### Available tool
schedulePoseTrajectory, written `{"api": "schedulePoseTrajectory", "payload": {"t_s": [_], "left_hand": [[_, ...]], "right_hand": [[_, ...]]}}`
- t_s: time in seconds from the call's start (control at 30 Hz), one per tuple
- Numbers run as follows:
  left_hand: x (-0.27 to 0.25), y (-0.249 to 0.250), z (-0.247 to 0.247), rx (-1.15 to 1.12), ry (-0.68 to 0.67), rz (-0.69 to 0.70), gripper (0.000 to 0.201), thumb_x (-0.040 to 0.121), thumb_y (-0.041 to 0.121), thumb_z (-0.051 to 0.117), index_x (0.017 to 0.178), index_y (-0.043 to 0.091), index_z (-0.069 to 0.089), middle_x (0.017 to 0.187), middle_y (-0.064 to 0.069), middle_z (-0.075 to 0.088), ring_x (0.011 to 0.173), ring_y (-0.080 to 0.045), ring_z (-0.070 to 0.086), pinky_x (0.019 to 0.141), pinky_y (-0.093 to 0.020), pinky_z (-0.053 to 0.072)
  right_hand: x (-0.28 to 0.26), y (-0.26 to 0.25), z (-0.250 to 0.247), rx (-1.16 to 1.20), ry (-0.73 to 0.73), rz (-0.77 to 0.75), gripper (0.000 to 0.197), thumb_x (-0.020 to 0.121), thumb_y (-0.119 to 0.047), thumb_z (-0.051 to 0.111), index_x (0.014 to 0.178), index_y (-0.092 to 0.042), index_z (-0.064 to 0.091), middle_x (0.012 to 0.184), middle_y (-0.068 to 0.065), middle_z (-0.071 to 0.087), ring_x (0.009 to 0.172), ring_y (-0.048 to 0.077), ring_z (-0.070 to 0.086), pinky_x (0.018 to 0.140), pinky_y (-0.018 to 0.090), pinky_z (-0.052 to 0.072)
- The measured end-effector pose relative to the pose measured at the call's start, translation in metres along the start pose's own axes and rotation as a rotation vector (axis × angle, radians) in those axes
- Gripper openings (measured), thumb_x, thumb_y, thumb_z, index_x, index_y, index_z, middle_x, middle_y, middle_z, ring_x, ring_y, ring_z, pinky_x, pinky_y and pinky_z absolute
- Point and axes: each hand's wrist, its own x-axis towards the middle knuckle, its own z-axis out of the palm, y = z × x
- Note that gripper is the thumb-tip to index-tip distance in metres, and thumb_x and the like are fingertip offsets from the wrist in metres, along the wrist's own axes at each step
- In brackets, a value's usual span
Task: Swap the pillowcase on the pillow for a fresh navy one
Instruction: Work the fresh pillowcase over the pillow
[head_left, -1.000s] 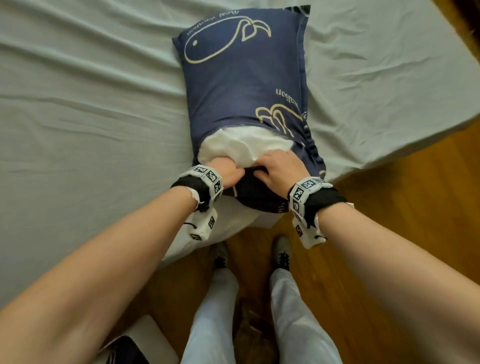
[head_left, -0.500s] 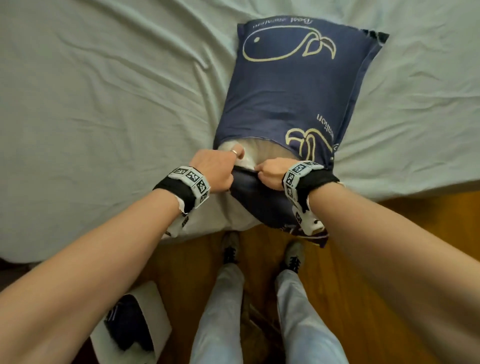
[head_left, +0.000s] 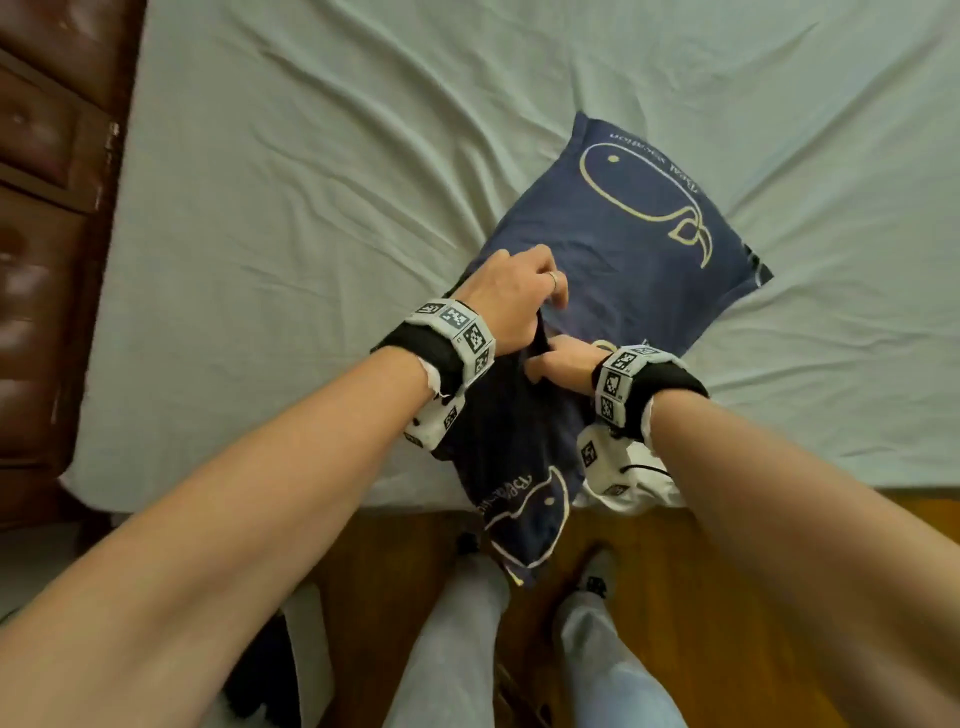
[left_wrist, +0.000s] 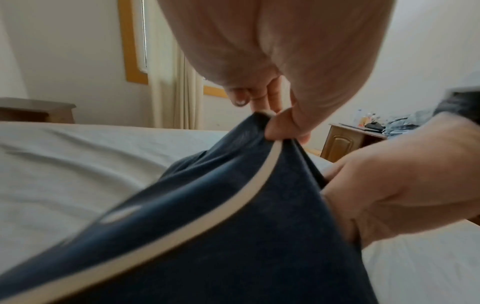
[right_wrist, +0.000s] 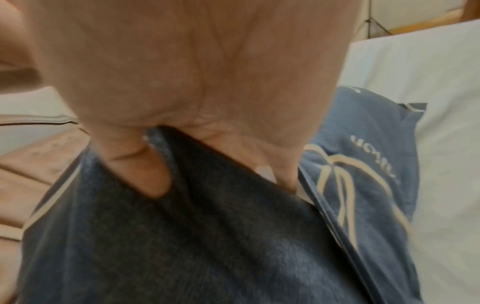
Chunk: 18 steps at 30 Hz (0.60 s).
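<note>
Navy pillowcase (head_left: 628, 249) lies on the bed (head_left: 311, 208), open end hanging over the near edge. My left hand (head_left: 511, 296) and right hand (head_left: 563, 364) both pinch its loose flap.

Cream script lettering is running along the far end of the navy pillowcase (head_left: 623, 249), beyond the fingers (head_left: 558, 299) of the left hand and beside the outlined whale; it is lying upside down to the head camera and cannot be made out with certainty. A second line of the same script is hanging on the loose flap below both wrists, too folded to read. In the right wrist view, a fragment ending in what looks like "tion" is sitting just past the fingers (right_wrist: 145, 170), next to a whale tail. The wristbands (head_left: 457, 327) are showing black-and-white square marker codes, not letters.
</note>
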Motion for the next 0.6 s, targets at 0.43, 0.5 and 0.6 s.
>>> {"api": "schedulePoseTrajectory", "payload": {"t_s": [0.43, 0.5, 0.6], "left_hand": [[-0.125, -0.142, 0.131, -0.356, -0.135, -1.001, 0.063, 0.096, 0.036, 0.047, 0.150, 0.014, 0.023, 0.153, -0.011, 0.025, 0.135, -0.035, 0.033, 0.108, -0.048, 0.035], [-0.132, -0.154, 0.146, -0.587, -0.097, -1.280, 0.065, 0.096, 0.041, 0.045, 0.147, 0.006, 0.026, 0.149, -0.019, 0.033, 0.133, -0.040, 0.036, 0.109, -0.046, 0.032], [-0.125, -0.153, 0.174, -0.853, -0.117, -1.458, 0.079, 0.093, 0.059, 0.042, 0.145, 0.001, 0.030, 0.145, -0.022, 0.041, 0.132, -0.040, 0.041, 0.110, -0.042, 0.031]], "right_hand": [[0.085, -0.077, 0.046, -0.196, 0.302, 0.017, 0.039, 0.093, -0.055, 0.048, 0.109, -0.023, 0.060, 0.103, 0.000, 0.067, 0.092, 0.027, 0.063, 0.075, 0.036, 0.042], [0.099, -0.081, 0.046, -0.245, 0.338, 0.012, 0.030, 0.096, -0.048, 0.047, 0.100, -0.022, 0.063, 0.100, 0.003, 0.069, 0.087, 0.027, 0.062, 0.073, 0.035, 0.045], [0.115, -0.070, 0.030, -0.315, 0.520, 0.147, 0.033, 0.100, -0.041, 0.039, 0.110, -0.017, 0.058, 0.114, 0.014, 0.063, 0.107, 0.037, 0.056, 0.083, 0.043, 0.045]]}}
